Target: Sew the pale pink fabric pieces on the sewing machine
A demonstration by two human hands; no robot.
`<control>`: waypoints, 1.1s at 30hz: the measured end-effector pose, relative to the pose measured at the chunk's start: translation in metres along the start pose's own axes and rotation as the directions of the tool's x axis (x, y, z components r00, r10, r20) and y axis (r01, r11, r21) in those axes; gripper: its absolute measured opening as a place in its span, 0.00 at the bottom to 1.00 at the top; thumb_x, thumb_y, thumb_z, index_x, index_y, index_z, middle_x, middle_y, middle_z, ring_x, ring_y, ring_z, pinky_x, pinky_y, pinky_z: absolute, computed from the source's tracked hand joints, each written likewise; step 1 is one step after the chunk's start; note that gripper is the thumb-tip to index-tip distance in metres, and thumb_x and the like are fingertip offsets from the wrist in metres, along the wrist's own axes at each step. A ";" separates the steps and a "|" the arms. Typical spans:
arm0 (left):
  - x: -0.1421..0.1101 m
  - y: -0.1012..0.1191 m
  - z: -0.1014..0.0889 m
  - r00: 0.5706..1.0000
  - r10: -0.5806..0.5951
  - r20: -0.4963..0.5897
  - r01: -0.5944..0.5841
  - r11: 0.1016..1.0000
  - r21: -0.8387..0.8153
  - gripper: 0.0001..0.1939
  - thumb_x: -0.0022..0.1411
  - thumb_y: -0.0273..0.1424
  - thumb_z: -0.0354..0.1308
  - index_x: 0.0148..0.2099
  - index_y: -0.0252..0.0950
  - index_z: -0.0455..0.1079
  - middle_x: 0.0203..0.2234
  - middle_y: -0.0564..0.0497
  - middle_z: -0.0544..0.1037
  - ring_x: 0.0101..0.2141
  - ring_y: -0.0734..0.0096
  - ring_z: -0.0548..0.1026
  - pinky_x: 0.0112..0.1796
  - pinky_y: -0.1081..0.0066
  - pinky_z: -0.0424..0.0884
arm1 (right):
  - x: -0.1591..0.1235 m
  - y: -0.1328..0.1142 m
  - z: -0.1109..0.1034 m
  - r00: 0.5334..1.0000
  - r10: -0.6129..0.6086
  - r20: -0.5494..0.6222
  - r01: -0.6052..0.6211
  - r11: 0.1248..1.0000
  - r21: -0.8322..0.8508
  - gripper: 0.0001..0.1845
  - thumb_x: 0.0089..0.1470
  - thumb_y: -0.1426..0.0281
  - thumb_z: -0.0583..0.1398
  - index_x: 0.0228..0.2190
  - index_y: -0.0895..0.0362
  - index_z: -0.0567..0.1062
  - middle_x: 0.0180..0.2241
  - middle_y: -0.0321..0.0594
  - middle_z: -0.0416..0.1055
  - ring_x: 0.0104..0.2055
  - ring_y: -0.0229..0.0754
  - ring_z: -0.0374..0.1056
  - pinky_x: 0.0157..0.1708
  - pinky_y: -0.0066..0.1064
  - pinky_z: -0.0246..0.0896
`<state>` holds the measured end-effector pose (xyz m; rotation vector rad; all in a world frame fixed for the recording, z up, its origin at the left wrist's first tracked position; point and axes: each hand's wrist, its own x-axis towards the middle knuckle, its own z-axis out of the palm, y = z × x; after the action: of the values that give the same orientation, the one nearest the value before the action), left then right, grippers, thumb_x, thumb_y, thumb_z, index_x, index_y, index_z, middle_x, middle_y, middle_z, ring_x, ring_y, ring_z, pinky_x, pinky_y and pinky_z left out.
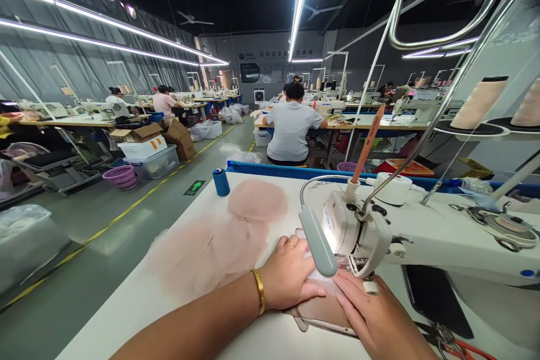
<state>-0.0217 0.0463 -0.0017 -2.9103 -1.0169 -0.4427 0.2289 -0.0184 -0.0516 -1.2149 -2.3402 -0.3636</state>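
Below the head of the white sewing machine, both hands rest on a sheer pinkish fabric piece with some white material at its upper part. My left hand lies on the left side of it, thumb apart from the slightly bent fingers; a grey lamp covers some fingertips. On the right, my right hand lies with fingers stretched out flat beside the presser foot area. The needle itself is hidden behind the lamp and machine head. More sheer pink fabric is spread left of my left hand, with a rounded pile behind.
A blue thread spool stands at the table's far left edge. Right of the machine lie a black phone and orange-handled scissors. Thread cones stand upper right. A person sits ahead; boxes line the aisle.
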 end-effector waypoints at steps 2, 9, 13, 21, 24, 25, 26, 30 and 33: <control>-0.002 0.008 -0.009 0.999 -0.032 -0.006 0.033 0.999 0.037 0.28 0.62 0.54 0.72 0.48 0.34 0.77 0.46 0.39 0.78 0.48 0.46 0.73 0.50 0.52 0.69 | -0.001 -0.002 -0.004 0.999 -0.021 -0.034 0.022 0.999 0.027 0.21 0.68 0.71 0.56 0.59 0.53 0.76 0.52 0.48 0.82 0.50 0.53 0.81 0.45 0.40 0.82; -0.023 0.029 -0.026 0.981 0.171 0.086 -0.165 0.983 -0.079 0.28 0.62 0.60 0.68 0.32 0.37 0.76 0.36 0.47 0.76 0.38 0.55 0.72 0.44 0.57 0.67 | 0.009 -0.019 -0.021 0.983 -0.135 -0.121 0.161 0.958 0.237 0.21 0.65 0.76 0.57 0.58 0.55 0.73 0.52 0.47 0.81 0.53 0.48 0.78 0.53 0.35 0.76; -0.023 0.023 -0.028 0.972 0.179 0.152 -0.153 0.973 -0.173 0.22 0.67 0.51 0.69 0.35 0.37 0.74 0.36 0.51 0.77 0.35 0.63 0.74 0.37 0.64 0.67 | 0.014 -0.022 -0.026 0.994 -0.089 0.062 0.068 0.957 0.282 0.14 0.66 0.76 0.55 0.45 0.50 0.78 0.41 0.41 0.81 0.41 0.45 0.77 0.40 0.33 0.74; -0.020 0.029 -0.017 0.975 0.136 0.178 -0.120 0.988 -0.098 0.13 0.70 0.35 0.66 0.33 0.36 0.71 0.37 0.51 0.78 0.36 0.63 0.74 0.38 0.63 0.68 | 0.009 -0.015 -0.030 0.993 -0.115 -0.011 0.113 0.953 0.281 0.19 0.60 0.80 0.57 0.48 0.50 0.79 0.43 0.37 0.83 0.43 0.44 0.76 0.43 0.31 0.70; -0.023 0.032 -0.011 0.977 0.152 0.147 -0.137 0.985 -0.109 0.11 0.71 0.33 0.64 0.35 0.36 0.72 0.40 0.52 0.80 0.37 0.63 0.74 0.41 0.62 0.68 | 0.006 -0.012 -0.027 0.992 -0.121 0.032 0.108 0.955 0.277 0.20 0.60 0.79 0.59 0.49 0.49 0.78 0.46 0.34 0.83 0.45 0.44 0.76 0.46 0.31 0.70; -0.023 0.032 -0.011 0.977 0.157 0.142 -0.142 0.983 -0.114 0.11 0.72 0.33 0.64 0.35 0.36 0.72 0.40 0.52 0.80 0.37 0.63 0.74 0.41 0.62 0.67 | 0.006 -0.011 -0.026 0.991 -0.120 0.051 0.102 0.957 0.272 0.20 0.60 0.79 0.59 0.50 0.48 0.78 0.47 0.33 0.83 0.45 0.44 0.76 0.47 0.31 0.70; -0.023 0.032 -0.010 0.978 0.155 0.138 -0.139 0.983 -0.117 0.11 0.72 0.33 0.63 0.35 0.36 0.71 0.40 0.52 0.81 0.37 0.63 0.75 0.40 0.62 0.67 | 0.005 -0.010 -0.025 0.992 -0.115 0.061 0.095 0.959 0.267 0.20 0.61 0.79 0.59 0.50 0.48 0.78 0.47 0.33 0.83 0.46 0.44 0.76 0.47 0.31 0.71; -0.021 0.029 -0.013 0.983 0.135 0.125 -0.121 0.987 -0.110 0.10 0.72 0.33 0.63 0.36 0.36 0.71 0.39 0.52 0.80 0.38 0.62 0.75 0.41 0.62 0.66 | 0.006 -0.011 -0.023 0.995 -0.072 0.062 0.053 0.962 0.266 0.19 0.61 0.79 0.58 0.48 0.48 0.79 0.47 0.36 0.83 0.45 0.44 0.77 0.46 0.31 0.72; -0.020 0.027 -0.014 0.986 0.125 0.108 -0.114 0.988 -0.103 0.09 0.70 0.31 0.64 0.36 0.36 0.71 0.39 0.52 0.80 0.39 0.62 0.74 0.42 0.61 0.66 | 0.007 -0.012 -0.024 0.996 -0.032 0.084 0.009 0.966 0.260 0.20 0.62 0.79 0.56 0.48 0.49 0.80 0.49 0.40 0.82 0.44 0.45 0.77 0.44 0.33 0.73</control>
<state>-0.0234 0.0116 0.0081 -3.0935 -0.8484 -0.3320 0.2227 -0.0307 -0.0279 -1.1001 -2.3858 -0.0078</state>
